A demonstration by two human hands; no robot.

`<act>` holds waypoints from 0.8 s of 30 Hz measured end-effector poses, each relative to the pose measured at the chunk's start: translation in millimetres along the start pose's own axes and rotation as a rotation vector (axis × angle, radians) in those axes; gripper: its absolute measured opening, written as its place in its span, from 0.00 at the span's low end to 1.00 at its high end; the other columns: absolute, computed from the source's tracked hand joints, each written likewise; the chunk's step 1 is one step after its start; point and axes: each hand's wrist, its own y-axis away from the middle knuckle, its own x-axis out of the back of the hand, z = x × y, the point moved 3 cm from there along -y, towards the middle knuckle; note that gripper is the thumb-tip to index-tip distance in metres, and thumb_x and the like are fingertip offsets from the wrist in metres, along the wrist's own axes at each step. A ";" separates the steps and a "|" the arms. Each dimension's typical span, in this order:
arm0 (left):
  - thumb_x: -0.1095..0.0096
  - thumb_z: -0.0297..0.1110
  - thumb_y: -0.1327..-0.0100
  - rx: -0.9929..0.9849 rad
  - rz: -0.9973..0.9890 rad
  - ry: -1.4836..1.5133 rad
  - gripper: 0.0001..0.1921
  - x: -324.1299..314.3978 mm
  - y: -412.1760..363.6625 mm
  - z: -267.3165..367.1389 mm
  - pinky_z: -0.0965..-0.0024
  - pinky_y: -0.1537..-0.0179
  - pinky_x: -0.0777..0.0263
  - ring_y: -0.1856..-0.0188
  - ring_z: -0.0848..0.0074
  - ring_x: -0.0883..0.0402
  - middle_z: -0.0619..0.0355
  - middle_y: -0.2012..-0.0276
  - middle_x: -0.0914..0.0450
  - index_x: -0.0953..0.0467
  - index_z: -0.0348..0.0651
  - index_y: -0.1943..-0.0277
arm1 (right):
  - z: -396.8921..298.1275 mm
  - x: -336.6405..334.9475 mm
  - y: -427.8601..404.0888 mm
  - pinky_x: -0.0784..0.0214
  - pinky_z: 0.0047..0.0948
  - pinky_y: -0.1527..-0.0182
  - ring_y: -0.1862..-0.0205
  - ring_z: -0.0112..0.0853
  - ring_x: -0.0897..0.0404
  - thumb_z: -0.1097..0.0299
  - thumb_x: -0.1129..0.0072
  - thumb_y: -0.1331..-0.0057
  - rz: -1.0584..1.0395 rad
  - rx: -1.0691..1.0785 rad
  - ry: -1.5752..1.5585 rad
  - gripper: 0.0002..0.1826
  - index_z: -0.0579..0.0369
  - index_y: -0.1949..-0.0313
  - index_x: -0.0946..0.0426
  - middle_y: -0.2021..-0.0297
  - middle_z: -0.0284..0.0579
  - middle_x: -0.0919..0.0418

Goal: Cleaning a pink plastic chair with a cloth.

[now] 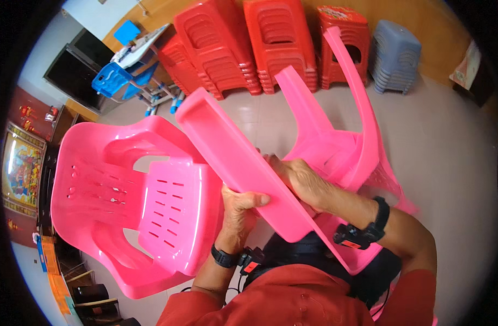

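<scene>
My left hand grips a long, trough-shaped pink plastic panel, its thumb lying on the face. The panel slants across the view from upper left to lower right. At its right-hand edge is my right hand, partly hidden behind it, so I cannot tell what its fingers close on. Just beyond that hand stands a pink plastic frame with two leg-like arms pointing away from me. To the left, a pink plastic armchair seat with a slotted base faces my side. Another pink plastic part lies against my lap.
Stacks of red plastic stools and a grey-blue stool stack line the wall. A blue chair stands by a small desk at upper left. Dark furniture occupies the lower left. Tiled floor extends at right.
</scene>
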 end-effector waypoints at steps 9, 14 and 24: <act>0.35 0.21 0.71 -0.061 -0.001 0.010 0.40 -20.6 -1.0 1.3 0.63 0.50 0.27 0.50 0.65 0.25 0.52 0.50 0.26 0.33 0.32 0.45 | 10.3 13.1 58.0 0.34 0.35 0.64 0.70 0.35 0.24 0.38 0.65 0.33 0.164 0.024 0.099 0.35 0.62 0.65 0.24 0.78 0.48 0.25; 0.37 0.20 0.71 0.062 0.025 -0.084 0.41 3.8 -2.6 -6.9 0.65 0.52 0.25 0.51 0.67 0.24 0.54 0.50 0.26 0.34 0.34 0.43 | -54.8 13.1 16.0 0.35 0.33 0.64 0.66 0.35 0.25 0.49 0.54 0.32 0.303 0.370 0.324 0.24 0.63 0.57 0.28 0.72 0.51 0.28; 0.34 0.23 0.73 -0.053 0.003 -0.013 0.50 -9.3 -7.8 -2.5 0.58 0.47 0.30 0.45 0.54 0.27 0.42 0.44 0.30 0.43 0.35 0.37 | 9.6 6.3 96.4 0.32 0.43 0.64 0.64 0.47 0.26 0.58 0.33 0.49 0.321 0.416 0.599 0.23 0.60 0.61 0.30 0.66 0.51 0.31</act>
